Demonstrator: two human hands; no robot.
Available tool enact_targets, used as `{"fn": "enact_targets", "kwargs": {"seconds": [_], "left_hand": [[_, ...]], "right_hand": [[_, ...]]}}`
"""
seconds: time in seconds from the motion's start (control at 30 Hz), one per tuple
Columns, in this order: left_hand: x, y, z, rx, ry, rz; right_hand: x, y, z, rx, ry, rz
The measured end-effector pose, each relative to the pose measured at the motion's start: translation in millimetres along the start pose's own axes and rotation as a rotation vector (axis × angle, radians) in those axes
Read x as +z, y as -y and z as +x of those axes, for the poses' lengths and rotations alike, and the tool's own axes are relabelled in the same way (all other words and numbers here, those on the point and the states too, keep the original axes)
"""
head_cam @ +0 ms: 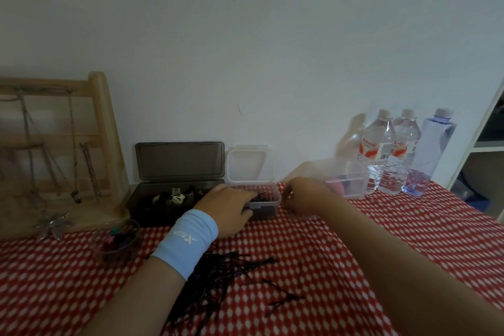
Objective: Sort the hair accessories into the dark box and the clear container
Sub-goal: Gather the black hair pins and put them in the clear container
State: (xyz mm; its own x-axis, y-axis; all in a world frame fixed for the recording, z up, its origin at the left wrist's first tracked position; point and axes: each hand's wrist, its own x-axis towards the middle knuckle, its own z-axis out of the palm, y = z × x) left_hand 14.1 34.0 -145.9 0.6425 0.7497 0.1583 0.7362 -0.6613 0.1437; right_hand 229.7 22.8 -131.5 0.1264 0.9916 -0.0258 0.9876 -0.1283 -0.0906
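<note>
A dark box (144,206) with its lid up stands at the back of the table, holding several small claw clips in black, brown and cream. Right beside it sits a small clear container (268,203), lid up, with black bobby pins inside. My left hand (229,206), blue wristband on the wrist, rests over the container's left edge, fingers curled at the pins; whether it grips any is hidden. My right hand (302,195) hovers just right of the container, fingers bent, nothing visible in it. A heap of black bobby pins (218,275) lies on the red dotted cloth near me.
A wooden stand (101,123) hung with necklaces is at the back left. A small clear cup (120,240) of coloured clips sits in front of it. Another clear tub (347,181) and three water bottles (395,150) stand at the back right, next to a white shelf.
</note>
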Motion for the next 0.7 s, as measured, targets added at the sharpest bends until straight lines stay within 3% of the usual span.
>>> {"fn": "enact_targets", "kwargs": {"seconds": [0.17,0.37,0.43,0.53,0.7], "left_hand": [[-1.3,1.8,1.2,0.033,-0.018,-0.012],[0.5,3.7,3.6,0.049,-0.135,-0.037],[0.1,3.9,3.4,0.046,-0.188,-0.042],[-1.9,2.7,3.1,0.058,-0.239,-0.063],[-8.6,1.3,-0.2,0.045,-0.048,-0.035]], "right_hand": [[-1.8,-1.2,-2.3,0.014,-0.016,0.011],[-17.8,-2.1,-5.8,0.094,-0.246,0.132],[-23.0,7.0,-9.1,0.011,-0.303,0.213],[-24.0,25.3,-15.7,-0.194,-0.238,0.252],[-23.4,33.0,-29.8,-0.269,-0.196,0.241]]}}
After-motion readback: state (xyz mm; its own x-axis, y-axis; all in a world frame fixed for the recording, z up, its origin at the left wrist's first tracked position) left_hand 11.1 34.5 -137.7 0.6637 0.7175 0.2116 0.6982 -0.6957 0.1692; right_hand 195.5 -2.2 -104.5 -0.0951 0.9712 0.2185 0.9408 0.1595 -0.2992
